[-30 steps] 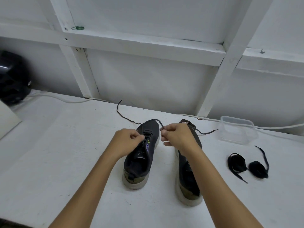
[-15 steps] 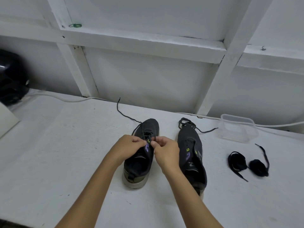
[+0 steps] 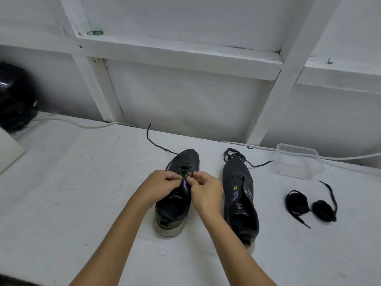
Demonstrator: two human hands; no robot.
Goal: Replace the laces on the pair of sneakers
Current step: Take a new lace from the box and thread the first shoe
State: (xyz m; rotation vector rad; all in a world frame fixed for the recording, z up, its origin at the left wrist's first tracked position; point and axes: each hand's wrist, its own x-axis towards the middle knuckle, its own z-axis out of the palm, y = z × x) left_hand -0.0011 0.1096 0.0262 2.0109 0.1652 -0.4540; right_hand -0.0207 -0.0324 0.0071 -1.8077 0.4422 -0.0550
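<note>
Two dark sneakers (image 3: 240,201) side by side (toes away), laces (image 3: 159,145) loosened.

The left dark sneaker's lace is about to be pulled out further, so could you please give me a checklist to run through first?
1. Left hand pinches the thin dark lace: ok.
2. Right hand pinches it too: ok.
3. Left dark sneaker flat on the white table: ok.
4. Loose lace end unsnagged: ok.
5. Two coiled black replacement laces nearby: ok.
6. Eyelets still threaded: cannot tell.
</note>
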